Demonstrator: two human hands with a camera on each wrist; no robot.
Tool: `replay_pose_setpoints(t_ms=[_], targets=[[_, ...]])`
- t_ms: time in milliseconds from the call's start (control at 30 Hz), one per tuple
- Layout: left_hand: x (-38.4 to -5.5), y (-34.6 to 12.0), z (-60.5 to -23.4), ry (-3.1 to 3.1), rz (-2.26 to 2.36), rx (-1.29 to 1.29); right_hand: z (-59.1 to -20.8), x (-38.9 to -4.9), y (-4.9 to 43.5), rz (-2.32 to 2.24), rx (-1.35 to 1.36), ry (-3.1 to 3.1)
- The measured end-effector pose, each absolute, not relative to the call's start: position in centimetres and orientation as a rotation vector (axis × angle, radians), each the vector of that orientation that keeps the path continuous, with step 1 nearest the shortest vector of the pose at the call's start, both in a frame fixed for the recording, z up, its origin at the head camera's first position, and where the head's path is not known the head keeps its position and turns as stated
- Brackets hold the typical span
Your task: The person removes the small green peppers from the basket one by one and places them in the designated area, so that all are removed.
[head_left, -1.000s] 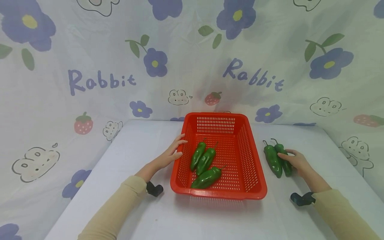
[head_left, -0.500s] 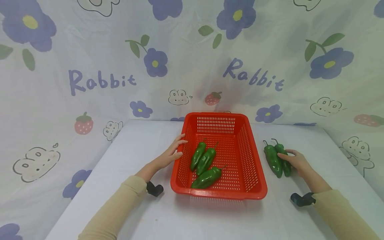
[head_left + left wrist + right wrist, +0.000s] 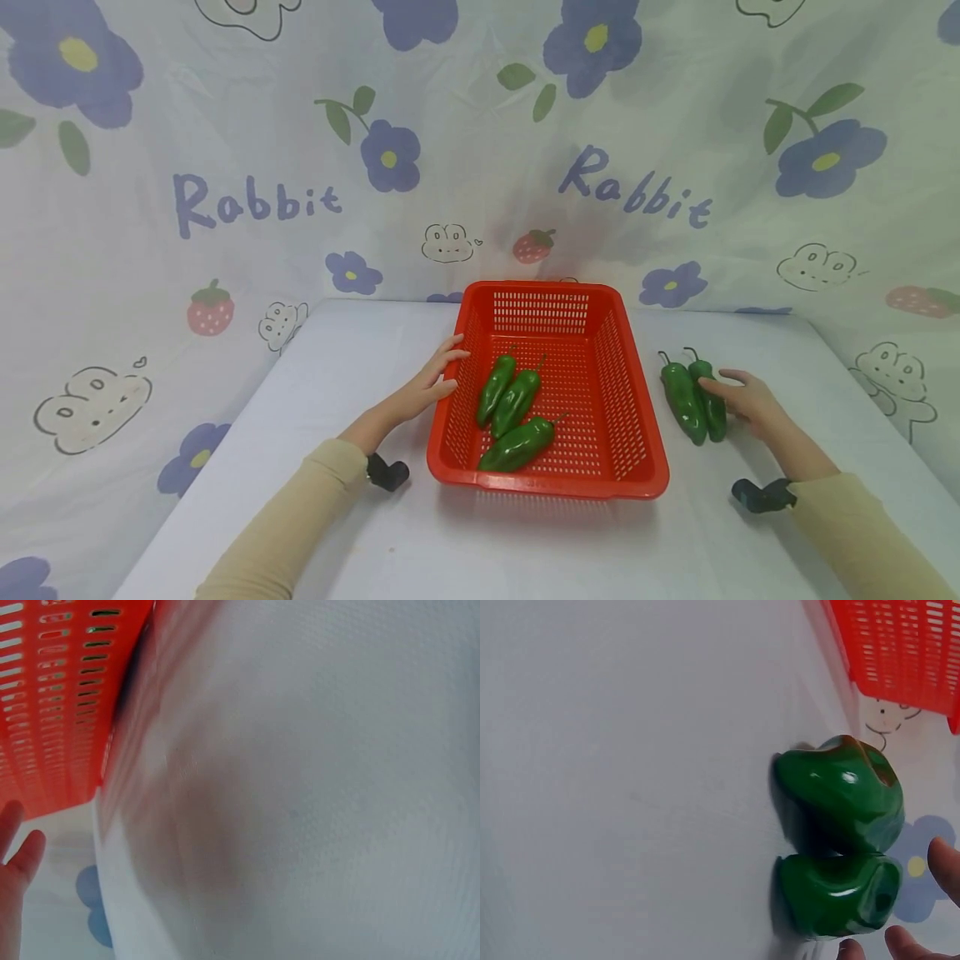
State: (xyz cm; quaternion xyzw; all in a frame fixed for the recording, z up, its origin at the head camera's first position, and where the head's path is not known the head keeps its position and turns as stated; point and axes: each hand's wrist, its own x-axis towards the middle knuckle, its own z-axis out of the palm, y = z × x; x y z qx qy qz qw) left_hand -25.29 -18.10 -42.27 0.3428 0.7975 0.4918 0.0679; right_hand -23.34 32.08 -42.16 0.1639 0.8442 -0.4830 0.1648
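Observation:
Three green peppers lie in the left part of a red plastic basket. My left hand is at the basket's left rim, its fingertips on the edge and its fingers relaxed. To the right of the basket, two more green peppers lie side by side on the table: a left pepper and a right pepper. My right hand hovers about the right pepper, thumb and fingers spread. In the right wrist view, the fingers show a gap from both peppers.
A white cloth covers the table. Behind it and at the sides hangs a printed curtain with flowers and rabbits. A dark wrist camera is strapped below the right hand, another below the left.
My right hand has loosened from the right pepper and shifted slightly right, its thumb and fingers spreading. The left hand, the basket and the peppers inside have stayed put.

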Motion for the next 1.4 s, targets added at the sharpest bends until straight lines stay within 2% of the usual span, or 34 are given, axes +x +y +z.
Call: replay_pose_setpoints(t_ms=[267, 467, 800, 1400], targets=[[-25.0, -17.9, -41.8, 2.405, 1.469, 1.013, -41.7, -24.3, 32.7, -1.360, 0.535, 2.427], [-23.4, -17.3, -39.3, 2.390, 1.465, 1.027, -41.5, -25.1, 32.9, -1.333, 0.555, 2.472], [-25.3, -18.0, -42.3, 2.414, 1.469, 1.025, -37.6, -24.2, 30.6, -1.300, 0.252, 2.496], [-25.2, -18.1, -42.2, 2.390, 1.493, 1.037, -32.3, -24.6, 26.2, -1.399, -0.086, 2.454]])
